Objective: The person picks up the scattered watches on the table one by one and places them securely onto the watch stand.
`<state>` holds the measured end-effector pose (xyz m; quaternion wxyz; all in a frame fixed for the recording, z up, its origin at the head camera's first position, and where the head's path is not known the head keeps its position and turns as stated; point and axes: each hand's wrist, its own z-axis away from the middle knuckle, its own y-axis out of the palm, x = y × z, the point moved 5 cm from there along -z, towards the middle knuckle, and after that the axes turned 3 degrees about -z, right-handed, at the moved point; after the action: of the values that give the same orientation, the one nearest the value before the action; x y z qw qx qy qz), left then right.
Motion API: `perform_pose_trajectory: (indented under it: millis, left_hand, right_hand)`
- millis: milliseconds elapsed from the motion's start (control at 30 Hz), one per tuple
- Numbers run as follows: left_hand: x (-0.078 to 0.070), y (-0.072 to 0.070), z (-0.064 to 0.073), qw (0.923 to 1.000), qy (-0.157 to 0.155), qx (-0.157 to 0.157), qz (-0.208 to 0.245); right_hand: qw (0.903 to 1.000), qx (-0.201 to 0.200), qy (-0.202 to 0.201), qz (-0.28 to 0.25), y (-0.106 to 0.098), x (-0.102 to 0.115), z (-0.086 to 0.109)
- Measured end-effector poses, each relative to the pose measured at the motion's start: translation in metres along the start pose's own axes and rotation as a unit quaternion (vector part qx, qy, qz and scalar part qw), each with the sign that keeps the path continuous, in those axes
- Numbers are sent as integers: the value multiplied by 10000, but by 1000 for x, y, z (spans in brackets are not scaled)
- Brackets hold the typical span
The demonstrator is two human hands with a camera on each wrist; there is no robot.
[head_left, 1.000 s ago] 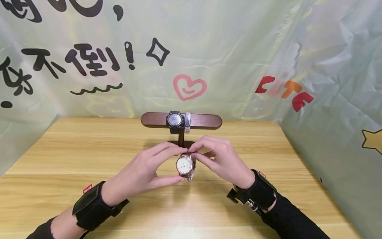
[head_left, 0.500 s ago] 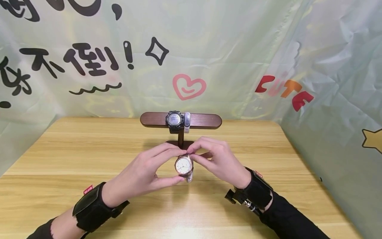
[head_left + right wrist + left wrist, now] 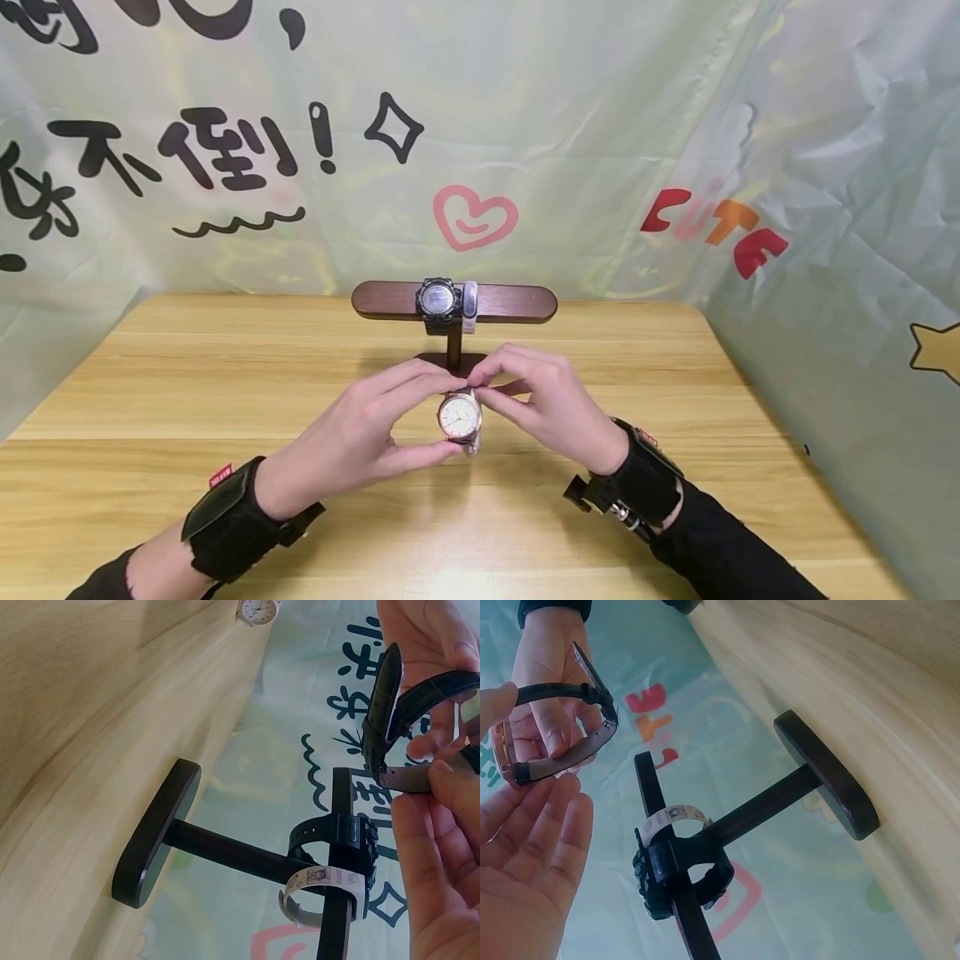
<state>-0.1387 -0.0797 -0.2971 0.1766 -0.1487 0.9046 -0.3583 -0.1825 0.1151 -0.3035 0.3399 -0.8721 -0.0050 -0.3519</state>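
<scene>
Both hands hold a wristwatch (image 3: pixel 460 417) with a rose-gold case and a white dial, raised over the table in front of the stand. My left hand (image 3: pixel 360 429) grips it between the thumb at its lower edge and the fingertips at its upper edge. My right hand (image 3: pixel 551 404) pinches its dark strap (image 3: pixel 386 697) between thumb and fingers. In the wrist views the strap forms a loop, its two ends crossing and one tail sticking out. Behind the hands, the brown wooden watch stand (image 3: pixel 517 304) carries a black digital watch (image 3: pixel 438 300) and a pale band (image 3: pixel 470 302).
Another white-dialled watch (image 3: pixel 259 610) lies on the table, mostly hidden behind the held one in the head view. Wooden tabletop (image 3: pixel 187 358) surrounds the stand. A printed pale-green cloth (image 3: pixel 585 125) closes off the back and sides.
The held watch has shifted slightly left, and its dial has turned a little. My right hand has moved slightly left with it; my left hand stays nearly still.
</scene>
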Motion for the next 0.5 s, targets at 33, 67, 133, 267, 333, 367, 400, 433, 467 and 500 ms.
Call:
perform_pose_trajectory:
  millis: [33, 67, 133, 267, 333, 367, 400, 433, 467, 500]
  left_hand:
    - [0, 0, 0, 10000, 17, -13, 12]
    - [1, 0, 0, 10000, 27, -23, 17]
    - [1, -1, 0, 10000, 35, -43, 36]
    - [3, -3, 0, 9999, 86, -112, 52]
    - [4, -6, 0, 9998, 121, -166, 22]
    - [5, -7, 0, 9997, 131, -187, 10]
    - [5, -8, 0, 9997, 135, -201, -8]
    - [6, -9, 0, 9997, 101, -202, -43]
    - [7, -11, 0, 9997, 67, -206, -84]
    - [8, -12, 0, 9996, 68, -232, -120]
  right_hand:
    - [10000, 22, -20, 24, 0, 0, 0]
    - [10000, 42, -43, 61, -1, 0, -1]
    - [9999, 69, -93, 123, -2, 0, -1]
    - [9995, 53, -157, 273, -7, 0, -3]
    - [9993, -2, -121, 348, -10, -1, -3]
    - [9992, -35, -95, 392, -13, -2, -3]
    - [9989, -79, -63, 460, -15, -3, -3]
    - [9986, -125, -40, 520, -17, -4, -4]
    - [9982, -180, -1, 579, -20, -4, -4]
    - [9977, -243, 20, 634, -23, -6, -4]
